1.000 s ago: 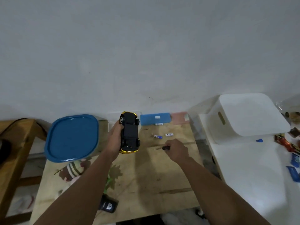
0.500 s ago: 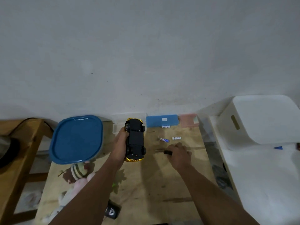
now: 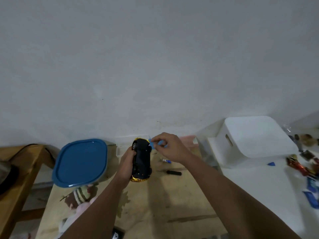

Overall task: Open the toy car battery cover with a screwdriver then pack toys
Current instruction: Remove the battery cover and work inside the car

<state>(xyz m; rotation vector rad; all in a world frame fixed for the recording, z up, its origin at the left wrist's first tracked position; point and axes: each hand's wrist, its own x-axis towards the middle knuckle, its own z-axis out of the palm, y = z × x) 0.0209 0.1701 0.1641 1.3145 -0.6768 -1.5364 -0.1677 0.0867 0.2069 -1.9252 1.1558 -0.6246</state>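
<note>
Left hand grips upturned car; right hand poised at its far end.
Left hand (image 3: 126, 167) wraps the toy car (image 3: 141, 160), underside up, above the surface (image 3: 172, 204). Right hand (image 3: 170, 148) hovers, thumb and forefinger pinched; anything held is too small to tell. Screwdriver (image 3: 172, 172) lies loose on the surface, right of the car. Judgement: keep the car steady, seat the tip squarely before turning.
</note>
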